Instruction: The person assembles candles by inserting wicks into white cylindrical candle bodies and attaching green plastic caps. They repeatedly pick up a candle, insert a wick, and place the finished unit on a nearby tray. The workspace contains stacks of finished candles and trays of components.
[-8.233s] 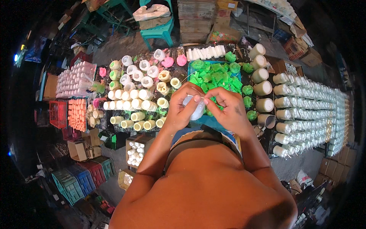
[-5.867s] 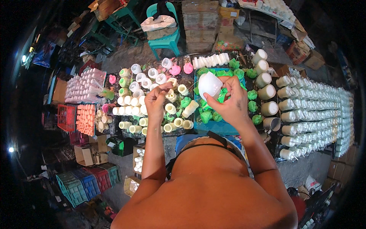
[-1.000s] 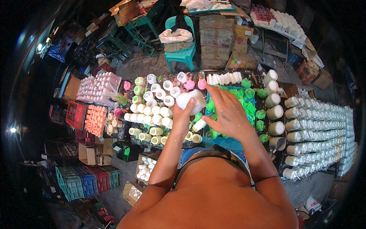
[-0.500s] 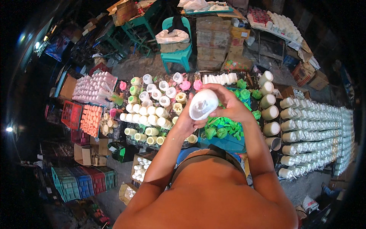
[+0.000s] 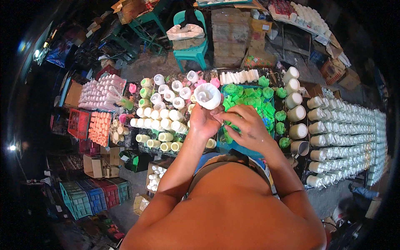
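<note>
A white, translucent cup-shaped piece (image 5: 208, 100) with a round open mouth and folded layers inside rests in my left hand (image 5: 204, 123), whose fingers close round its lower part. My right hand (image 5: 250, 129) is just right of it, fingers bent and thumb apart. Its fingertips meet the fingers of my left hand below the cup, and nothing shows in its grasp. Beneath my right hand is a blue tray (image 5: 241, 150) with a heap of bright green petal-like pieces (image 5: 254, 104). Left of my hands stand several white hollow cups (image 5: 178, 103) and cream cylinders (image 5: 166, 124).
Large cream cylinders (image 5: 297, 113) line the table right of the tray. Beyond them stand rows of white wicked cylinders (image 5: 321, 141). White sticks (image 5: 239, 77) lie at the far edge. Pink pieces (image 5: 104, 93) and orange pieces (image 5: 100, 129) fill trays at left. A teal chair (image 5: 191, 54) stands behind.
The white cup has moved left and away from me, its mouth now turned upward. My right hand has let go of its side and dropped lower, uncovering the green heap.
</note>
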{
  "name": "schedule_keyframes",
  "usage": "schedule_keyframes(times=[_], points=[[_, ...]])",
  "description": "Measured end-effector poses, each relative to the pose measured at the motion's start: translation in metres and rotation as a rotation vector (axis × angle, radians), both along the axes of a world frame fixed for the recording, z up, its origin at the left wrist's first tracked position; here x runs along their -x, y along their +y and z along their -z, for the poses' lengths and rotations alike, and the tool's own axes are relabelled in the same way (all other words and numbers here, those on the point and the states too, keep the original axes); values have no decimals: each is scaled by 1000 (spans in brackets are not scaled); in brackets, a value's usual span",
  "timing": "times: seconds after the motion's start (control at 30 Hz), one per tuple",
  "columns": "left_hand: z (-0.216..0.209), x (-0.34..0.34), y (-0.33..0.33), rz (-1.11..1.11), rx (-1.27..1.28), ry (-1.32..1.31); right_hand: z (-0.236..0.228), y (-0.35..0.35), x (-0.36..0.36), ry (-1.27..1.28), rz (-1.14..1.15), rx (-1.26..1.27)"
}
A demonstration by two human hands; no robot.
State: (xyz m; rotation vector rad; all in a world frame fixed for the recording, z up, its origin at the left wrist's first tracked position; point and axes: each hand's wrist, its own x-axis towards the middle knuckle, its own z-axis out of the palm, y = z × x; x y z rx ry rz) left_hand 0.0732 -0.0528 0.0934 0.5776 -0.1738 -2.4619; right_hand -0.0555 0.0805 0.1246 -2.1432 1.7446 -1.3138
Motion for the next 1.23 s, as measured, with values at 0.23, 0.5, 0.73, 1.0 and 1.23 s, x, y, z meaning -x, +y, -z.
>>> schedule_keyframes(times=[0.23,0.5,0.73,1.0,1.23], points=[[23,-6,-7,210,89,247,29,0,8,63,-3,191],[48,-8,-22,-15,430,-359,55,6,18,-1230,137,82],[52,-22,-11,227,208,-322,54,6,17,-1329,119,109],[33,-21,6,339,470,-340,50,2,13,-1186,179,49],[20,-3,13,199,539,-379,56,1,11,-1224,73,42]])
